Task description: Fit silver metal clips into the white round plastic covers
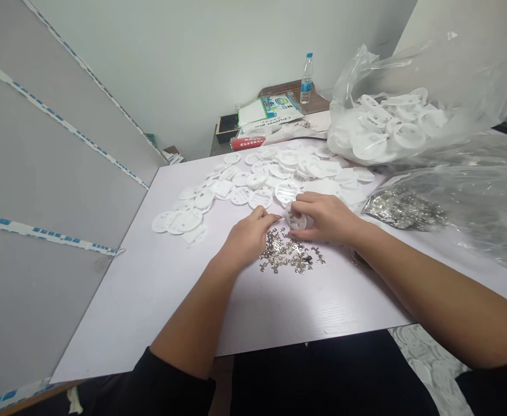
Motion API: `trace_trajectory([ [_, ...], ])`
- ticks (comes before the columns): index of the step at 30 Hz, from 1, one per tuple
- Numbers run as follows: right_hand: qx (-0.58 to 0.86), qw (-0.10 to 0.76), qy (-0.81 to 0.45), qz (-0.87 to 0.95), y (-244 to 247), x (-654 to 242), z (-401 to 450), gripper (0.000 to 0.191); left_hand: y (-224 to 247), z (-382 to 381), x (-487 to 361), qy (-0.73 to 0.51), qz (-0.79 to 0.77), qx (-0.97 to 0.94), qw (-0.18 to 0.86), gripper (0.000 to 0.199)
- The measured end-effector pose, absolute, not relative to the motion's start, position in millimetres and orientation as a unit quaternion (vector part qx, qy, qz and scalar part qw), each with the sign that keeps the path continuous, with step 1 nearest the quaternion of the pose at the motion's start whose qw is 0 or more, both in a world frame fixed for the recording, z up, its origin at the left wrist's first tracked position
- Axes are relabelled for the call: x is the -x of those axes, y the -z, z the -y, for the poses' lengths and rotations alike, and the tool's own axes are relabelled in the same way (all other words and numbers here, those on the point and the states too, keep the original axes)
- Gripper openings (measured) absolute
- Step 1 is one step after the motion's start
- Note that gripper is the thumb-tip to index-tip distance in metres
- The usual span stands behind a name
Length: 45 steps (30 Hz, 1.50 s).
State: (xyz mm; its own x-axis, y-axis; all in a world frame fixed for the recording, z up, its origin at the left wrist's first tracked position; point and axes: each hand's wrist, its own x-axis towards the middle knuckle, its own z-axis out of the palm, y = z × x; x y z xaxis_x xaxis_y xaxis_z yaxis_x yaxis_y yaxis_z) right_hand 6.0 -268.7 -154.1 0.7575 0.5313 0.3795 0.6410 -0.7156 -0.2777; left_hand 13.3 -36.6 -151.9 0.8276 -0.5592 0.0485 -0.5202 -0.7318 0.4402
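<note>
My right hand point(322, 216) grips a round white plastic piece point(295, 218) by its edge, tilted up above the table. Just left of it, my left hand point(247, 237) has thumb and forefinger pinched together, pointing at the white piece; what sits between those fingertips is too small to make out. Below both hands lies a loose heap of small shiny metal parts point(285, 254). Behind them spreads a wide pile of round white plastic pieces point(259, 176), with a few lying apart at the left point(179, 221).
A clear bag of white pieces point(392, 127) stands at the back right, and a bag of metal parts point(403, 208) lies in front of it. A water bottle point(306, 81), packets point(270, 110) and a red tube point(247, 143) are at the back. A grey partition point(54, 173) borders the left.
</note>
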Motion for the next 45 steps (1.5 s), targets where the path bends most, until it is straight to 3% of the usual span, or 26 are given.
trace_trajectory([
  [11,0.923,0.178,0.125,0.316,160.3,-9.2,264.8,0.016,162.8,44.2,-13.7,0.002,0.311,-0.935,0.171,0.040],
  [18,0.922,0.191,0.123,0.313,161.9,-11.1,263.1,0.019,163.1,44.6,-13.8,0.009,0.309,-0.936,0.167,0.051],
  [23,0.921,0.195,0.128,0.313,161.6,-10.9,262.6,0.020,162.9,47.3,-13.2,-0.009,0.314,-0.936,0.158,0.038],
  [26,0.919,0.198,0.131,0.314,161.6,-10.4,261.3,0.022,163.0,49.5,-11.9,-0.021,0.321,-0.937,0.138,0.040],
  [40,0.883,0.312,0.118,0.331,172.1,-14.6,259.6,0.027,167.2,57.8,-6.0,-0.040,0.309,-0.948,0.063,0.038],
  [45,0.879,0.322,0.128,0.328,170.2,-15.1,261.9,0.026,170.4,53.0,-8.2,-0.051,0.344,-0.934,0.082,0.052],
])
